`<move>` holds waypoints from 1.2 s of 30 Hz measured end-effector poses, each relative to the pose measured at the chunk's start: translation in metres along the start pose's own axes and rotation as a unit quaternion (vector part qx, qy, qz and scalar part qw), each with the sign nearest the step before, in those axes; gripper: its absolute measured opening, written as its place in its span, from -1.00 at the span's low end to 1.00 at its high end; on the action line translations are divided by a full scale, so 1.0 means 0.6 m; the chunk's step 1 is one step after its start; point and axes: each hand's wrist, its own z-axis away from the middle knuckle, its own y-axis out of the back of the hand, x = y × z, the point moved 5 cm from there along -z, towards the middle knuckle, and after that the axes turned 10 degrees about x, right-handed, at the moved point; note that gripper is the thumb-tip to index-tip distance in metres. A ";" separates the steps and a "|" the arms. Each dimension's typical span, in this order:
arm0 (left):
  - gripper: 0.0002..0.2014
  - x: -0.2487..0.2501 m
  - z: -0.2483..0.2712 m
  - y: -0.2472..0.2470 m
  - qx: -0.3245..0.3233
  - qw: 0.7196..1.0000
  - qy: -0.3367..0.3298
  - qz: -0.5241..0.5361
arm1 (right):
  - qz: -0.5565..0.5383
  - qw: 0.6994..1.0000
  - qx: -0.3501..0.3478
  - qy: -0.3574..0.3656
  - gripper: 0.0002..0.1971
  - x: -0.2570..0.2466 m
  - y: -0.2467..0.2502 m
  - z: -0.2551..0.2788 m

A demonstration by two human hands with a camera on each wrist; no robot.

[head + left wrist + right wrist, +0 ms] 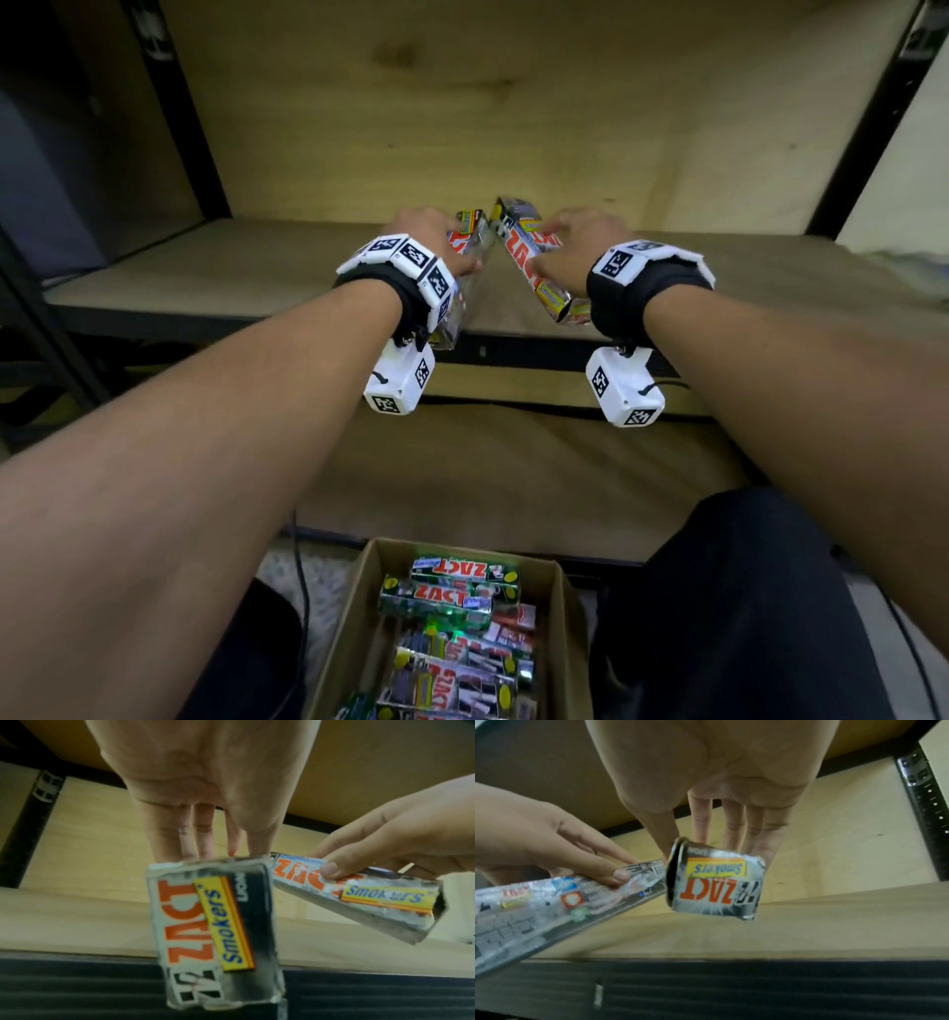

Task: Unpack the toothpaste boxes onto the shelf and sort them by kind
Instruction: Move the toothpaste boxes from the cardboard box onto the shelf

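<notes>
Two silver ZACT Smokers toothpaste boxes are held over the front of the wooden shelf board [246, 267]. My left hand [431, 231] grips one box [464, 252] from above; its printed end shows in the left wrist view [213, 923]. My right hand [575, 241] pinches the other box [529, 257], seen end-on in the right wrist view [716, 886]. The boxes slant towards each other and their far ends nearly meet. Whether they touch the board is not visible. Each wrist view also shows the other hand's box [359, 902] [552, 912].
A cardboard carton [349, 616] stands on the floor between my knees, holding several green and silver ZACT boxes [452, 591]. Black metal uprights [174, 103] frame the shelf, with a wooden back panel [513, 103] behind. A lower shelf board [513, 462] lies beneath.
</notes>
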 end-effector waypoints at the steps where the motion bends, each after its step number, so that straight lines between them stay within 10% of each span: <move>1: -0.35 -0.002 -0.009 -0.004 0.000 1.000 -0.005 -0.001 | 0.015 1.000 -0.005 0.007 -0.50 0.004 -0.007 -0.007; 30: -0.72 -0.012 -0.029 -0.036 -0.067 0.996 -0.023 -0.063 | 0.129 0.988 -0.079 0.022 -0.73 0.028 -0.035 -0.018; 36: -0.48 0.007 0.008 0.011 -0.088 0.991 -0.029 -0.098 | 0.112 0.992 -0.061 0.024 -0.75 0.020 0.015 0.016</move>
